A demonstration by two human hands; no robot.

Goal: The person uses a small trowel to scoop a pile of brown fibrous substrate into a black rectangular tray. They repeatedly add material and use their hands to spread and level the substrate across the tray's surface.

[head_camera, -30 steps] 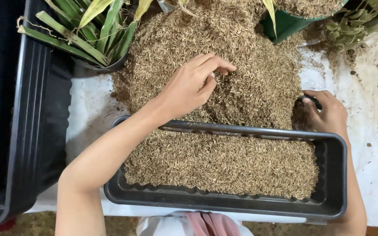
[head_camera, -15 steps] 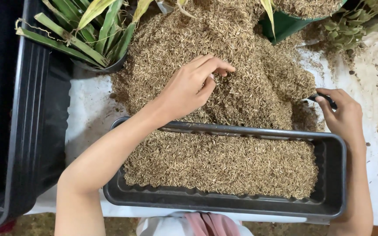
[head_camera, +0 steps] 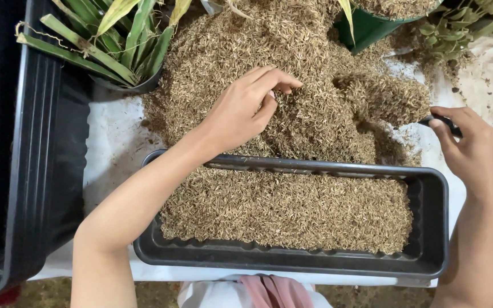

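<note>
- left hand (head_camera: 243, 111) rests on husk pile (head_camera: 292, 80) behind black trough (head_camera: 429, 228), fingers curled, grasping nothing clearly
- right hand (head_camera: 469, 151) clenched on small dark tool (head_camera: 436, 121) at pile's right edge

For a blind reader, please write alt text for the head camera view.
A left hand rests on a heap of dry husks behind a husk-filled black rectangular planter. The right hand grips a dark handle at the heap's edge.
</note>
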